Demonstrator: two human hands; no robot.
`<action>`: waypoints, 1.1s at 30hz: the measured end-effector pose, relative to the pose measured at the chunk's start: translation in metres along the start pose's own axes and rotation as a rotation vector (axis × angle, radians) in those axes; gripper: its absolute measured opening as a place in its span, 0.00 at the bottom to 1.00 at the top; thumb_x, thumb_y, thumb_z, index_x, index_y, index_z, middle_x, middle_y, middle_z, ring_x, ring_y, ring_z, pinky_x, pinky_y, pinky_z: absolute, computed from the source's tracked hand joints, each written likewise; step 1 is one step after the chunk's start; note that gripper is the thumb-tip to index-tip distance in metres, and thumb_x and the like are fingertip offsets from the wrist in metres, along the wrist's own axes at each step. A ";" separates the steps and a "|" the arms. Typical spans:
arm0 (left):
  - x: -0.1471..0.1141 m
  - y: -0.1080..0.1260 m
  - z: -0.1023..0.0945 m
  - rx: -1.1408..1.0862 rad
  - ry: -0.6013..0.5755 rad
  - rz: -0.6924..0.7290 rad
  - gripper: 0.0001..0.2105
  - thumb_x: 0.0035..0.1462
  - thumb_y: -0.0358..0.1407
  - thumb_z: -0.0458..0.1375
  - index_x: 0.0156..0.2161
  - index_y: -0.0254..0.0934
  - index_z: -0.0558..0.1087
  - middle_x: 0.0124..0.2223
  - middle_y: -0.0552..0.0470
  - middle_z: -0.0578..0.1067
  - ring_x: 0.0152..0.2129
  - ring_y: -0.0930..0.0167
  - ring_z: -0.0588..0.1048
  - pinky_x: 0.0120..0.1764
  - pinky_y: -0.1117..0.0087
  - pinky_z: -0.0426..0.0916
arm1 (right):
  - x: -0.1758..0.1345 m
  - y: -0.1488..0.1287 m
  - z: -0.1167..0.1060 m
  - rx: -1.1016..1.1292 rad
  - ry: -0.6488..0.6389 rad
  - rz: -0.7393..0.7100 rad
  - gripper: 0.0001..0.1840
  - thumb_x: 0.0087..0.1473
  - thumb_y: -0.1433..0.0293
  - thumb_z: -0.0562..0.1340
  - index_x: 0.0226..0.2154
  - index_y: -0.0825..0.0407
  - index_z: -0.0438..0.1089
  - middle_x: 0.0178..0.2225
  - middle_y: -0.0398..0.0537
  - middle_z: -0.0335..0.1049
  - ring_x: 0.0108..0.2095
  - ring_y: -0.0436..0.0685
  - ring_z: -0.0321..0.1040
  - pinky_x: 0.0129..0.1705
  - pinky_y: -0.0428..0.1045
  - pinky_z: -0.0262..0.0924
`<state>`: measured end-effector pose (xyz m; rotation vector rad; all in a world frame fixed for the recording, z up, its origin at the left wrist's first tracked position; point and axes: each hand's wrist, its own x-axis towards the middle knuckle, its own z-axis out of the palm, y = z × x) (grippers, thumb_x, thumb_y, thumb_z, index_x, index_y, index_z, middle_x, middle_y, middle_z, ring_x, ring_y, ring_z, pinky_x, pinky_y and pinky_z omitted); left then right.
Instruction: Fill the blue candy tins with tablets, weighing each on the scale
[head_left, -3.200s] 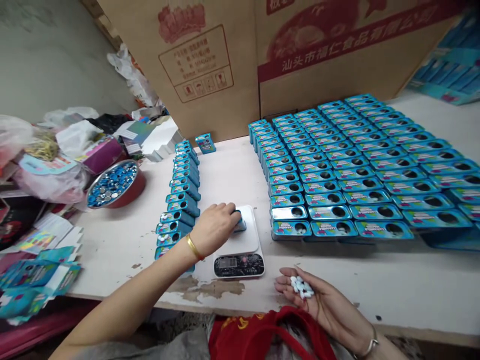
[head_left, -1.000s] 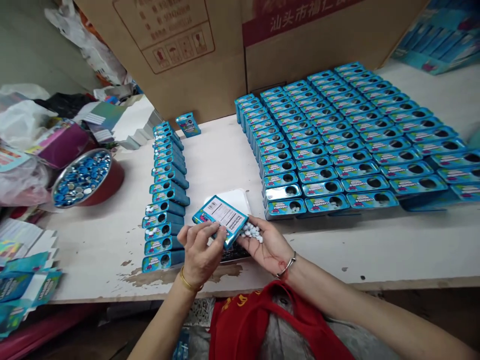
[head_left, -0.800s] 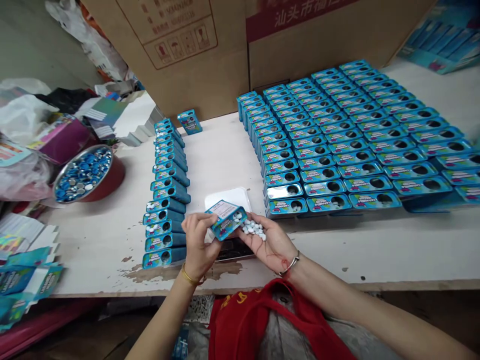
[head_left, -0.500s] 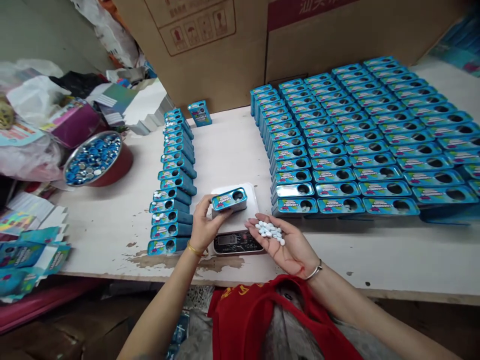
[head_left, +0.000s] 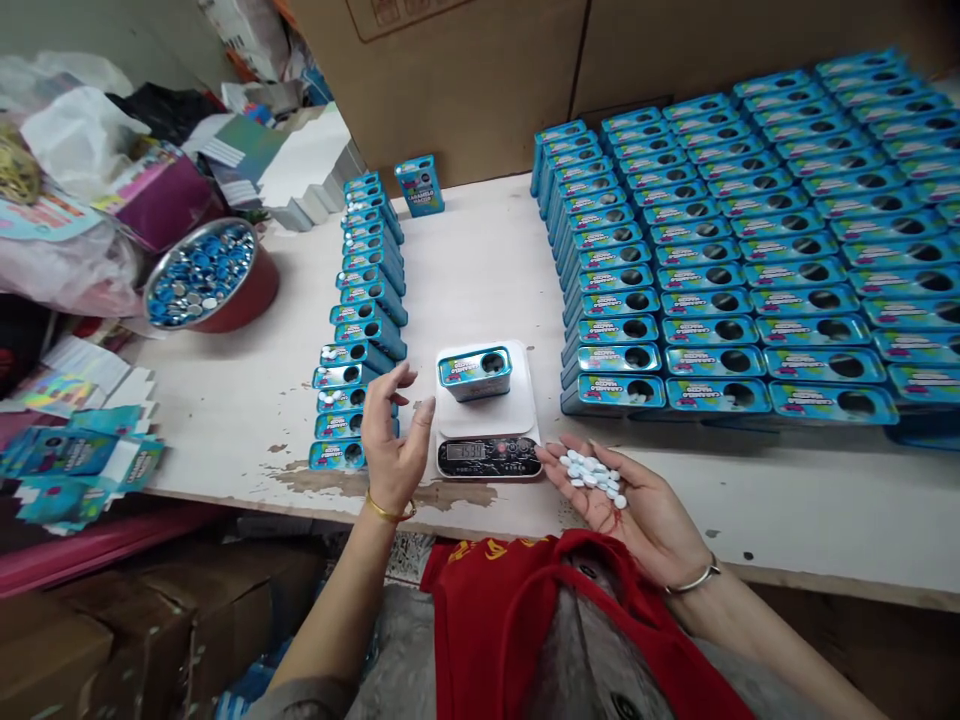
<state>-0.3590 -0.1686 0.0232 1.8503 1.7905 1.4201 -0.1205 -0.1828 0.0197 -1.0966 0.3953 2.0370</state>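
Note:
A blue candy tin (head_left: pixel 474 374) stands upright on the white digital scale (head_left: pixel 517 405), its round top hole showing dark. The scale's display is lit with digits. To the left of the tin hovers my left hand (head_left: pixel 394 445), fingers apart and nothing in them. My right hand (head_left: pixel 637 510) is palm up to the right of the scale, cupped round a small heap of white candies (head_left: pixel 592 475). Close by my left hand runs a row of blue tins (head_left: pixel 356 375), some with white candies on their tops.
Many blue tins (head_left: pixel 720 270) stand in rows at the right. A red-sided bowl (head_left: pixel 251 295) of blue and silver caps sits at left, near flat blue cartons (head_left: pixel 82 450). One blue carton (head_left: pixel 420 187) stands before the large cardboard box (head_left: pixel 465 90).
My left hand has let go of the tin on the scale and moved left. The display has changed from zero to a reading. The view has shifted; my right hand still holds the candies.

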 end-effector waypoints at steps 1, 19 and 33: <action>0.001 -0.001 -0.002 0.000 0.004 -0.006 0.19 0.57 0.34 0.56 0.54 0.39 0.63 0.46 0.47 0.69 0.42 0.70 0.69 0.41 0.68 0.66 | -0.001 0.000 -0.001 0.001 0.010 -0.006 0.13 0.56 0.77 0.53 0.42 0.63 0.69 0.43 0.63 0.73 0.49 0.63 0.68 0.45 0.52 0.70; -0.010 0.051 0.009 0.011 -0.683 0.278 0.18 0.58 0.30 0.53 0.53 0.37 0.63 0.45 0.46 0.68 0.40 0.70 0.69 0.43 0.68 0.68 | 0.005 0.009 0.007 -0.028 -0.192 0.081 0.15 0.58 0.74 0.52 0.45 0.62 0.68 0.40 0.59 0.75 0.42 0.57 0.73 0.45 0.53 0.68; -0.007 0.053 0.032 0.122 -0.870 0.342 0.08 0.60 0.30 0.47 0.42 0.34 0.67 0.40 0.46 0.67 0.36 0.71 0.69 0.38 0.71 0.69 | 0.012 0.008 0.015 0.008 -0.258 0.095 0.14 0.58 0.76 0.51 0.37 0.62 0.71 0.33 0.54 0.77 0.35 0.53 0.74 0.46 0.51 0.68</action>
